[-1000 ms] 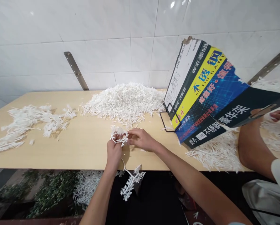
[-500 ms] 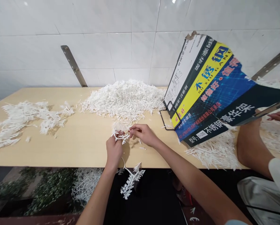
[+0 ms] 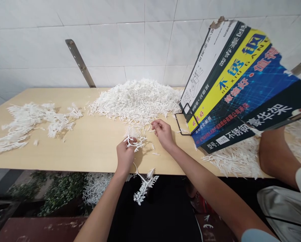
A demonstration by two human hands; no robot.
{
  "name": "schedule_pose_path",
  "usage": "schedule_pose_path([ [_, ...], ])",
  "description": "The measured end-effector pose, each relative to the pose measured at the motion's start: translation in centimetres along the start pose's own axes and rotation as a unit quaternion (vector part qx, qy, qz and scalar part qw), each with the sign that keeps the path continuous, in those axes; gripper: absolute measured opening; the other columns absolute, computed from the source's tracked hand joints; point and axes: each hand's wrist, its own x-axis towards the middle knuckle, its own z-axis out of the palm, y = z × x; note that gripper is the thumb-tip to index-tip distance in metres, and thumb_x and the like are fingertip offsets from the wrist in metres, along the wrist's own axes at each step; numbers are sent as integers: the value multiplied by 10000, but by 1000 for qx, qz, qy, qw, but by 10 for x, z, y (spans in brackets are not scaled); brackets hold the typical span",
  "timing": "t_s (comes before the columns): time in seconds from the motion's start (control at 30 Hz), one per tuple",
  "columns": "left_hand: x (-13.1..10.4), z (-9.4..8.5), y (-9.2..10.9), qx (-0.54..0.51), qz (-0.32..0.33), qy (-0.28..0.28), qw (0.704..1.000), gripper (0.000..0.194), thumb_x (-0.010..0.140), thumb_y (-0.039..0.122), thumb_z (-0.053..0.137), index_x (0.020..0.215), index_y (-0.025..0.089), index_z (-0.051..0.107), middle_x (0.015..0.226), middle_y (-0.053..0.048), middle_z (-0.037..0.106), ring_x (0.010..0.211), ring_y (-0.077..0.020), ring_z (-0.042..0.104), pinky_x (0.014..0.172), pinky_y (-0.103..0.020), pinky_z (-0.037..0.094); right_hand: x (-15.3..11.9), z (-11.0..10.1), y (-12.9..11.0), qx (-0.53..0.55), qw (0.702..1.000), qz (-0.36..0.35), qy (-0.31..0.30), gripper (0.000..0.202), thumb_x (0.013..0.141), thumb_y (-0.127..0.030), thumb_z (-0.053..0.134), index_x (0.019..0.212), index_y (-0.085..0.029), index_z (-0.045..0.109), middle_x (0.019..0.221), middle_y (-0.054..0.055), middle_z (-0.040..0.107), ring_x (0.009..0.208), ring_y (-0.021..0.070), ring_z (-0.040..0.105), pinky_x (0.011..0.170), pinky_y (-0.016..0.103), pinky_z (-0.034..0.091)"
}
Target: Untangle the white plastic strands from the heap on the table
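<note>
My left hand (image 3: 125, 155) is closed on a white branched plastic sprig (image 3: 138, 144), just above the front part of the tabletop. The sprig's forked tips poke out past my fingers. Below that hand, a white stem with a bushy end (image 3: 145, 185) hangs over the table edge; whether it joins the sprig is hidden. To the right, my right hand (image 3: 163, 135) is pinched shut, apart from the sprig and close to the front of a heap of small white plastic pieces (image 3: 137, 100). Anything between its fingertips is too small to make out.
White sprigs (image 3: 44, 119) lie on the left of the wooden tabletop (image 3: 77, 156). A printed cardboard sheet (image 3: 241, 90) in a black wire stand (image 3: 182, 125) rises at right. Beyond it are another person's arm (image 3: 276, 158) and more white pieces (image 3: 237, 158).
My right hand has moved away from the sprig, up and right toward the heap. My left hand keeps hold of the sprig. The view has shifted slightly.
</note>
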Motion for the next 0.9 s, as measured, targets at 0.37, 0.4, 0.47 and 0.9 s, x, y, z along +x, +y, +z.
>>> schedule_pose_path([
  [0.37, 5, 4, 1, -4, 0, -7, 1000, 246, 888, 364, 593, 801, 170, 718, 763, -44, 714, 771, -204, 630, 749, -291, 458, -17, -1, -26, -129, 967, -149, -161, 259, 992, -363, 568, 1121, -220, 741, 1159, 84, 723, 1166, 250, 605, 1026, 413, 452],
  [0.4, 4, 4, 1, -8, 0, -22, 1000, 252, 885, 368, 597, 784, 169, 715, 753, -43, 709, 759, -201, 626, 737, -291, 454, -18, -1, -26, -114, 970, -133, -171, 269, 991, -365, 567, 1145, -214, 729, 1164, 85, 722, 1153, 245, 617, 994, 396, 465],
  [0.47, 4, 2, 3, -11, 4, -45, 999, 254, 879, 362, 598, 766, 165, 711, 749, -45, 708, 747, -199, 620, 717, -290, 443, -19, -2, -26, -81, 971, -104, -201, 310, 986, -375, 570, 1216, -207, 693, 1183, 87, 718, 1127, 233, 637, 938, 364, 485],
  [0.9, 1, 3, 11, 26, 43, -95, 994, 240, 911, 349, 578, 760, 177, 651, 678, -8, 631, 642, -153, 502, 608, -264, 357, -24, -1, -24, -167, 954, -183, -170, 554, 888, -453, 716, 1372, -228, 569, 1197, 111, 647, 963, 225, 612, 742, 329, 516],
])
